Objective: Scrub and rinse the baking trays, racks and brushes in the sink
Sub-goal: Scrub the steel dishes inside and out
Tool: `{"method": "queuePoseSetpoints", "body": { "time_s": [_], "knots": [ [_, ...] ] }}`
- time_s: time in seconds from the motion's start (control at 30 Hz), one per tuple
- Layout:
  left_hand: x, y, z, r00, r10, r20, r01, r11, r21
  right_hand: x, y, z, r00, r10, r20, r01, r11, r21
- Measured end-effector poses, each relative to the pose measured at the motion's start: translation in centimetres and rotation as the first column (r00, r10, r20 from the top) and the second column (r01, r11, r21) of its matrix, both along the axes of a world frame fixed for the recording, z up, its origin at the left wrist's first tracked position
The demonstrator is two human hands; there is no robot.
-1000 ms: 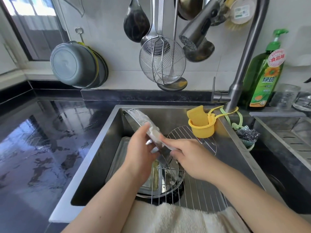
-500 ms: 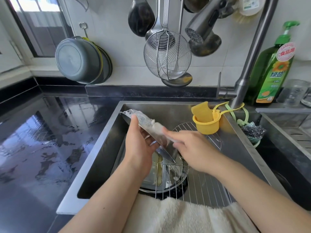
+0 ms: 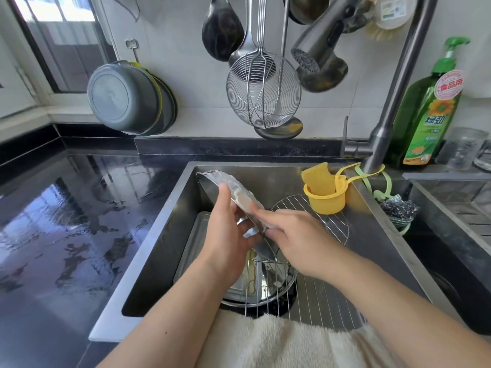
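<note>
Head view over steel sink (image 3: 170,235). Left hand (image 3: 228,235) gripping round metal tray (image 3: 225,183) held tilted on edge above the sink, thumb on upper soapy face, fingers curled behind the underside; tray's far rim sticking out up-left beyond the thumb, lower edge dipping between both hands. Right hand (image 3: 297,240) pinching pale sponge (image 3: 245,201) against tray's upper face, fingertips pressed flat on it. Below: rectangular baking tray (image 3: 192,248) on sink floor at left, round wire rack (image 3: 332,221) leaning at back, square wire rack (image 3: 316,301) near front. Yellow sponge holder (image 3: 325,199) hanging off faucet (image 3: 385,123). White towel (image 3: 279,343) on front rim.
</note>
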State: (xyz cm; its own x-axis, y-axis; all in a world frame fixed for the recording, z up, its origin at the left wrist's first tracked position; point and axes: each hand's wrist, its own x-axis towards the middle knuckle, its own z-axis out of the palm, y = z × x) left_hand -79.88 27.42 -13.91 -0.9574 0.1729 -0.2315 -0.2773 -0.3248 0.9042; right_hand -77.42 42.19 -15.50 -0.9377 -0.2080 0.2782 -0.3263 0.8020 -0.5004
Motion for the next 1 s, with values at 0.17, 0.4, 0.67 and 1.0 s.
{"method": "queuePoseSetpoints", "body": {
  "time_s": [0.17, 0.4, 0.67, 1.0],
  "knots": [
    [-0.9, -0.9, 0.0, 0.991, 0.125, 0.050, -0.129, 0.989, 0.075, 0.6, 4.1, 0.5, 0.957, 0.035, 0.287, -0.063, 0.994, 0.088],
    [-0.4, -0.2, -0.4, 0.999, -0.040, -0.036, 0.038, 0.998, -0.050, -0.2, 0.6, 0.6, 0.989, 0.070, 0.133, -0.054, 0.991, -0.121],
    [-0.9, -0.7, -0.1, 0.998, 0.049, 0.046, -0.053, 0.995, 0.083, 1.5, 3.9, 0.8, 0.930, 0.053, 0.364, -0.088, 0.993, 0.080],
    [-0.9, -1.3, 0.4, 0.983, 0.179, 0.035, -0.181, 0.935, 0.303, 0.7, 3.4, 0.1, 0.948, 0.054, 0.312, -0.082, 0.994, 0.075]
  ]
}}
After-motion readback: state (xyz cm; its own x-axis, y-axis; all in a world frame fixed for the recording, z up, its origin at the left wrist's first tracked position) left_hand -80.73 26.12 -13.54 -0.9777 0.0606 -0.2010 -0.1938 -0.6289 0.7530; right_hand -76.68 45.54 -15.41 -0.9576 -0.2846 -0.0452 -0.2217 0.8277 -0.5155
